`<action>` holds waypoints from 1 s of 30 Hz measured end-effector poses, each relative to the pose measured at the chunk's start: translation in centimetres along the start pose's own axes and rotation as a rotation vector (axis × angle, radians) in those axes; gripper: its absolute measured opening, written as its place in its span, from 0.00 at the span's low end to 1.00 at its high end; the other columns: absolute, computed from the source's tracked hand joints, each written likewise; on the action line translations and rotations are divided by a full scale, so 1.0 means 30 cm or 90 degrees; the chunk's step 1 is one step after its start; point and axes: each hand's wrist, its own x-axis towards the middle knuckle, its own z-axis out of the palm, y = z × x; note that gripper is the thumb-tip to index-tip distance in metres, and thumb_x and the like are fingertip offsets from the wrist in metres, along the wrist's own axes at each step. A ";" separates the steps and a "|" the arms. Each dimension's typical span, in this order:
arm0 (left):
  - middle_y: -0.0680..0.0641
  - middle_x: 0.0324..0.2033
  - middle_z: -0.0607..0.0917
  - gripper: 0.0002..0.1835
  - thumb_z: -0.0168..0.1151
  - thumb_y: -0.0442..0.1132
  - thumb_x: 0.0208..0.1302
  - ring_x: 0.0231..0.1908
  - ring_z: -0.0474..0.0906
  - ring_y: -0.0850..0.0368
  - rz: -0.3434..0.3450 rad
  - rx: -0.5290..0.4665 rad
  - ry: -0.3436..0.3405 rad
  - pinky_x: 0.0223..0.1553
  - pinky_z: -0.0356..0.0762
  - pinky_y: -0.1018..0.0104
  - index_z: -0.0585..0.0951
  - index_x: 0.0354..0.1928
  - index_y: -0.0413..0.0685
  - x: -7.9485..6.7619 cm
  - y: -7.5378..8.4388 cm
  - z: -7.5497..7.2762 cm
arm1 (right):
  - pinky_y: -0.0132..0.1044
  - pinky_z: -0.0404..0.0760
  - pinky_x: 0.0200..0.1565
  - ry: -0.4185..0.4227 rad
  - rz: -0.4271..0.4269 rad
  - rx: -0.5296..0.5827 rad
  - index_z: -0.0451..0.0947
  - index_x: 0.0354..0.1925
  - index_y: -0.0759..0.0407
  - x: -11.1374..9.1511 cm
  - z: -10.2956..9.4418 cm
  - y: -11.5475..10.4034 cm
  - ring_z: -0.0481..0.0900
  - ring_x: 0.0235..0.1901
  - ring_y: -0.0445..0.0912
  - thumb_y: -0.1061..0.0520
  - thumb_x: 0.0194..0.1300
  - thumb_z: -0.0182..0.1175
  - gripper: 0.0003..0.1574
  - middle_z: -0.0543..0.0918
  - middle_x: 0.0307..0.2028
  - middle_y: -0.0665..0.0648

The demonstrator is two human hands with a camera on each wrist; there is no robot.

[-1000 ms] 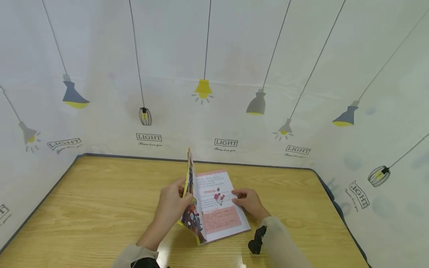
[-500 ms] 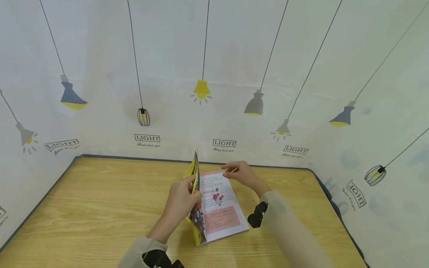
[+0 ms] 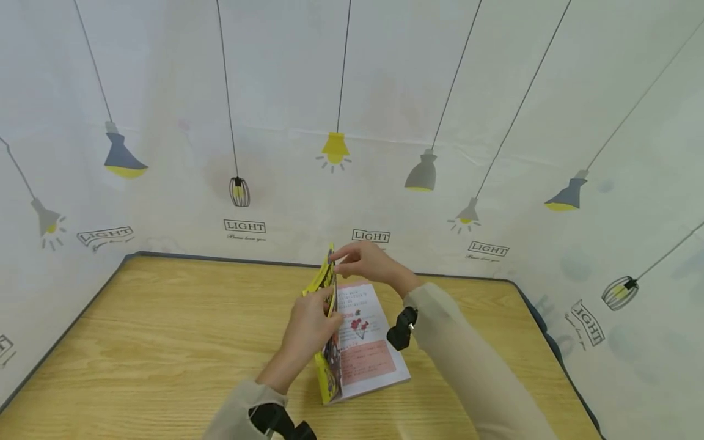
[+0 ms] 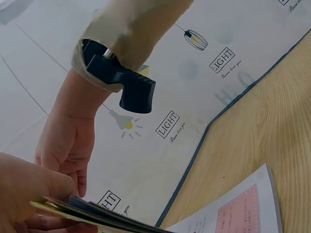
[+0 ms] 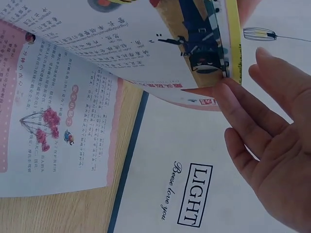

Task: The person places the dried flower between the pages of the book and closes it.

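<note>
An illustrated book (image 3: 365,360) lies on the table with its right-hand page flat, showing a pink text panel and red flowers. Its yellow cover (image 3: 324,278) and a bundle of pages stand almost upright at the spine. My left hand (image 3: 308,324) grips this raised part by its edge, thumb on the inner side. At the upper corner of the raised pages is my right hand (image 3: 371,261). In the right wrist view, a fingertip meets the corner of the colourful pages (image 5: 204,43), while the thumb (image 5: 272,63) stands apart from them.
The wooden table (image 3: 165,342) has a dark edge strip (image 3: 220,261) along the back. Behind it hangs a pale curtain (image 3: 286,79) printed with lamps and LIGHT labels. Black wrist devices (image 3: 404,330) are strapped over both sleeves.
My right hand has left the flat page's right edge, rising up and leftward to the raised pages' top corner. The left hand has tilted cover and pages further right, exposing more yellow cover.
</note>
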 end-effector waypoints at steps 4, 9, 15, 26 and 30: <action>0.52 0.15 0.72 0.29 0.60 0.28 0.47 0.14 0.64 0.63 0.008 0.008 -0.001 0.13 0.61 0.72 0.75 0.57 0.35 0.003 0.008 0.007 | 0.38 0.77 0.38 0.001 0.009 -0.038 0.79 0.49 0.65 0.011 0.007 -0.001 0.82 0.31 0.48 0.59 0.62 0.61 0.17 0.85 0.33 0.59; 0.49 0.24 0.80 0.31 0.61 0.34 0.49 0.22 0.73 0.61 -0.017 -0.023 -0.027 0.19 0.70 0.69 0.73 0.60 0.39 0.003 0.010 0.016 | 0.39 0.78 0.40 0.000 0.035 -0.034 0.79 0.48 0.67 0.009 0.007 0.004 0.83 0.34 0.49 0.62 0.61 0.61 0.17 0.85 0.34 0.58; 0.45 0.38 0.81 0.32 0.61 0.47 0.60 0.34 0.77 0.55 -0.027 -0.063 -0.082 0.28 0.75 0.64 0.67 0.65 0.43 -0.004 -0.001 0.037 | 0.37 0.78 0.38 0.008 0.050 -0.053 0.80 0.48 0.68 -0.003 -0.001 0.012 0.81 0.35 0.46 0.63 0.60 0.61 0.16 0.84 0.38 0.59; 0.45 0.43 0.74 0.34 0.61 0.53 0.60 0.30 0.74 0.59 0.005 -0.063 -0.096 0.26 0.73 0.67 0.67 0.66 0.46 -0.024 -0.061 0.128 | 0.38 0.79 0.38 0.036 0.080 -0.033 0.78 0.49 0.70 -0.047 -0.007 0.048 0.82 0.35 0.49 0.67 0.60 0.59 0.17 0.83 0.39 0.63; 0.45 0.41 0.72 0.35 0.65 0.50 0.57 0.30 0.72 0.58 -0.012 -0.064 -0.117 0.26 0.73 0.67 0.67 0.66 0.47 -0.027 -0.090 0.160 | 0.38 0.79 0.40 0.052 0.095 -0.032 0.77 0.50 0.69 -0.062 -0.005 0.077 0.81 0.39 0.50 0.67 0.61 0.59 0.18 0.82 0.44 0.64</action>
